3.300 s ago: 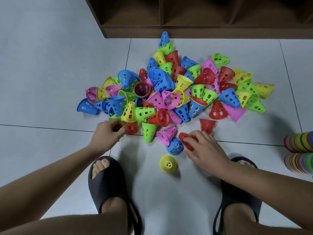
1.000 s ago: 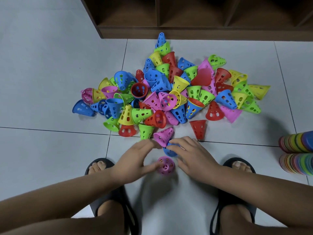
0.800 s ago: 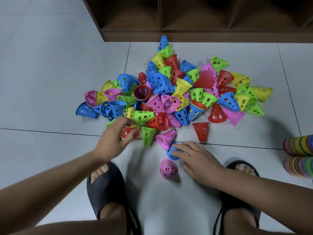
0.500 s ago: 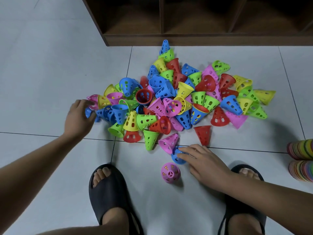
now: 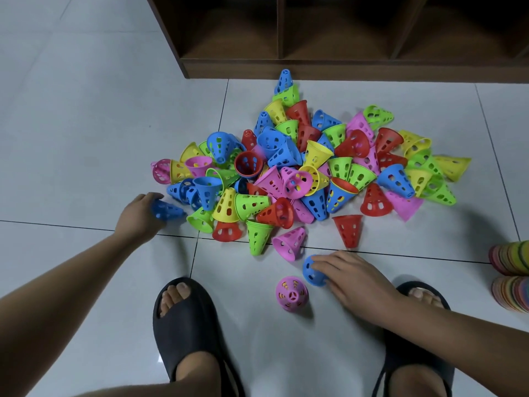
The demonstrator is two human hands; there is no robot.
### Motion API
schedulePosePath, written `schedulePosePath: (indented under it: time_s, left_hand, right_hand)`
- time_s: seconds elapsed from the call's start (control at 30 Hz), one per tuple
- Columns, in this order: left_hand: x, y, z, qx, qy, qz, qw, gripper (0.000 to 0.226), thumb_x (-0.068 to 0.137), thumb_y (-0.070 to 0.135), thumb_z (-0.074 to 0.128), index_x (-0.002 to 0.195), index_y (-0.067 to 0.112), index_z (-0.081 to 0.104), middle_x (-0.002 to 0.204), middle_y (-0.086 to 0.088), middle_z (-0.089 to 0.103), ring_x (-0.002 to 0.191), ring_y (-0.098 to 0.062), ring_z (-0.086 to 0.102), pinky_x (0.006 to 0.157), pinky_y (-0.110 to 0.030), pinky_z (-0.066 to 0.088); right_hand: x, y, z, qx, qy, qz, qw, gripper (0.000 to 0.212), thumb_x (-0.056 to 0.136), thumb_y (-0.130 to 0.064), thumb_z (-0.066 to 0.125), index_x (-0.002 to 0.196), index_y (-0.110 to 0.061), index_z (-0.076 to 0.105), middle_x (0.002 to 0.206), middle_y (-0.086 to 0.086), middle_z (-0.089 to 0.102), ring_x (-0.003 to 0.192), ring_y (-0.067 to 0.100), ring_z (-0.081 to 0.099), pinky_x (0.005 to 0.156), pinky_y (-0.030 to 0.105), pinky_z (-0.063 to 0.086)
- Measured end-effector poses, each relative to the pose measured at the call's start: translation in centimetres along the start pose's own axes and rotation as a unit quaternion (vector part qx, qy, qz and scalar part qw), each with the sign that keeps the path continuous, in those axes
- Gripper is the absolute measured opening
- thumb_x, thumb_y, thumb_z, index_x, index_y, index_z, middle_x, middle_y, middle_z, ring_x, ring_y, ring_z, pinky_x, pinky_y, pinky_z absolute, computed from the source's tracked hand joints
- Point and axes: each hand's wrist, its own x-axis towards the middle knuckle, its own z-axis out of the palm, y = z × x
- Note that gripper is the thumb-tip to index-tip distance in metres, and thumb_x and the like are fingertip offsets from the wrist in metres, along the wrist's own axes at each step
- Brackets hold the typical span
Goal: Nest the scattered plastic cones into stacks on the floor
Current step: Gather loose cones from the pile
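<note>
One blue cone (image 5: 167, 211) in left grip (image 5: 140, 217), second cone (image 5: 310, 272) under right grip (image 5: 352, 277)

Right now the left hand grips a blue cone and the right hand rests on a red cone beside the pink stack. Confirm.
Wrong colour: the right cone, under the right hand, is blue, not red, as the head view shows. The left hand does grip a blue left cone, and the pink stack stands beside the right cone.
</note>
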Motion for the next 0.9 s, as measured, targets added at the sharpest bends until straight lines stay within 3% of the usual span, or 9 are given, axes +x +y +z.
schedulePosePath:
  time_s: [0.07, 0.23, 0.4, 0.5, 0.6, 0.73, 0.9]
  left_hand:
    - [-1.1, 0.1, 0.5, 0.01, -0.006, 0.007, 1.0, 0.07, 0.075, 0.014, 0.09, 0.139, 0.014, 0.062, 0.125, -0.01, 0.068, 0.107, -0.035, 0.065, 0.087, -0.043, 0.054]
    - [-4.0, 1.0, 1.2, 0.043, -0.018, 0.027, 0.999, 0.057, 0.076, 0.022, 0.092, 0.126, 0.017, 0.065, 0.111, -0.004, 0.062, 0.092, -0.028, 0.061, 0.074, -0.039, 0.053]
    - [-7.0, 2.6, 0.9, 0.006, 0.026, 0.052, 0.998, 0.055, 0.078, 0.041, 0.091, 0.123, 0.027, 0.062, 0.103, 0.003, 0.055, 0.081, -0.024, 0.059, 0.066, -0.038, 0.052]
    - [-8.4, 3.6, 0.4, -0.011, 0.065, 0.074, 0.995, 0.054, 0.079, 0.05, 0.089, 0.123, 0.031, 0.065, 0.101, 0.004, 0.052, 0.075, -0.022, 0.06, 0.062, -0.037, 0.053]
    - [-9.5, 5.2, -0.5, -0.032, 0.092, 0.103, 0.99, 0.053, 0.081, 0.056, 0.086, 0.125, 0.032, 0.066, 0.104, 0.005, 0.05, 0.079, -0.02, 0.061, 0.065, -0.038, 0.056]
    - [-10.6, 8.1, -1.4, -0.067, 0.11, 0.146, 0.981, 0.057, 0.084, 0.059, 0.084, 0.128, 0.027, 0.068, 0.113, 0.003, 0.05, 0.1, -0.022, 0.061, 0.076, -0.041, 0.057]
    - [-12.7, 12.4, -1.5, -0.133, 0.081, 0.225, 0.962, 0.06, 0.087, 0.07, 0.073, 0.128, 0.026, 0.068, 0.114, 0.007, 0.053, 0.105, -0.018, 0.056, 0.088, -0.037, 0.053]
  right_hand:
    - [-0.2, 0.2, 0.5, -0.004, -0.005, -0.004, 1.0, 0.046, 0.083, -0.014, 0.077, 0.127, -0.024, 0.067, 0.134, -0.012, 0.066, 0.108, 0.018, 0.064, 0.096, 0.031, 0.052]
    - [-0.9, 0.2, 0.9, 0.03, -0.018, 0.022, 0.999, 0.048, 0.082, -0.013, 0.08, 0.126, -0.024, 0.066, 0.125, -0.012, 0.067, 0.107, 0.018, 0.064, 0.091, 0.031, 0.057]
    - [-0.4, -0.7, -0.6, 0.039, 0.015, 0.057, 0.998, 0.041, 0.091, -0.042, 0.07, 0.129, -0.028, 0.064, 0.107, -0.012, 0.069, 0.101, 0.015, 0.062, 0.089, 0.029, 0.051]
    - [0.4, -1.9, -2.3, 0.06, 0.074, 0.051, 0.994, 0.042, 0.095, -0.047, 0.067, 0.13, -0.024, 0.065, 0.107, -0.012, 0.065, 0.096, 0.013, 0.057, 0.087, 0.022, 0.043]
    - [1.0, -2.9, -4.1, 0.083, 0.106, 0.033, 0.99, 0.045, 0.098, -0.044, 0.073, 0.136, -0.023, 0.063, 0.112, -0.016, 0.055, 0.095, 0.011, 0.056, 0.088, 0.018, 0.041]
    - [1.6, -4.4, -5.3, 0.085, 0.106, -0.022, 0.99, 0.048, 0.102, -0.049, 0.068, 0.138, -0.018, 0.064, 0.11, -0.006, 0.065, 0.095, 0.018, 0.06, 0.088, 0.031, 0.052]
    - [1.5, -5.3, -4.4, 0.033, 0.087, -0.104, 0.99, 0.048, 0.099, -0.049, 0.071, 0.132, -0.014, 0.069, 0.1, -0.003, 0.067, 0.092, 0.015, 0.055, 0.085, 0.026, 0.045]
